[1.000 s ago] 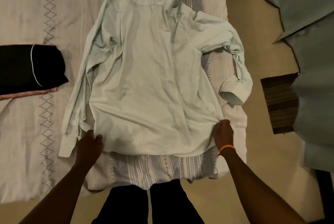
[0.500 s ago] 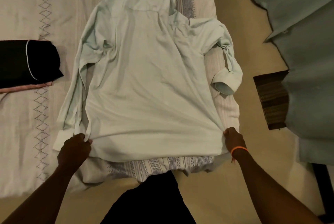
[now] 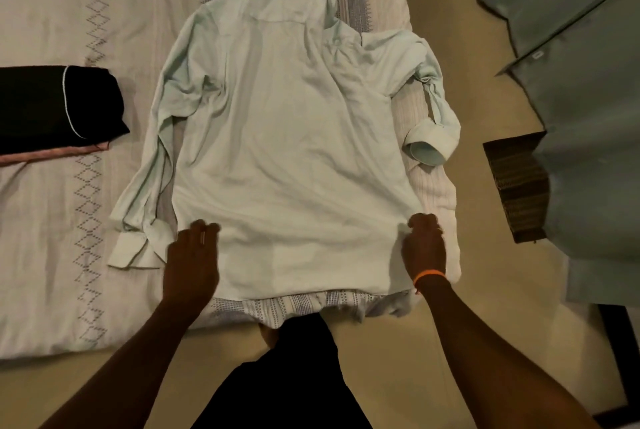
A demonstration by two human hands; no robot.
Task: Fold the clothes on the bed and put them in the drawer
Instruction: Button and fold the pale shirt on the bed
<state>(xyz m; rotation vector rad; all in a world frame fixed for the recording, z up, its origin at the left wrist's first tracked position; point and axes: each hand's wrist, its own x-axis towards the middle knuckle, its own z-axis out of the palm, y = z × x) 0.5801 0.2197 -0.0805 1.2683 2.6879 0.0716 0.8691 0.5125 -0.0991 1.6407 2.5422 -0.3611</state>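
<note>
The pale mint long-sleeved cotton shirt (image 3: 287, 138) lies back-up on the bed (image 3: 52, 13), collar pointing away, while the left hand (image 3: 192, 259) rests flat on its near hem corner and the right hand (image 3: 424, 245) pinches the opposite one.

The pale green cloth shirt (image 3: 291, 138) is looking matt and creased; the cream woven bedspread (image 3: 52, 221) is showing stitched diamond texture.

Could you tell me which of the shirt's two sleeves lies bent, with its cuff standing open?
The sleeve on the right hand's side: it bends back, cuff open. The other sleeve lies straight, cuff flat.
</note>
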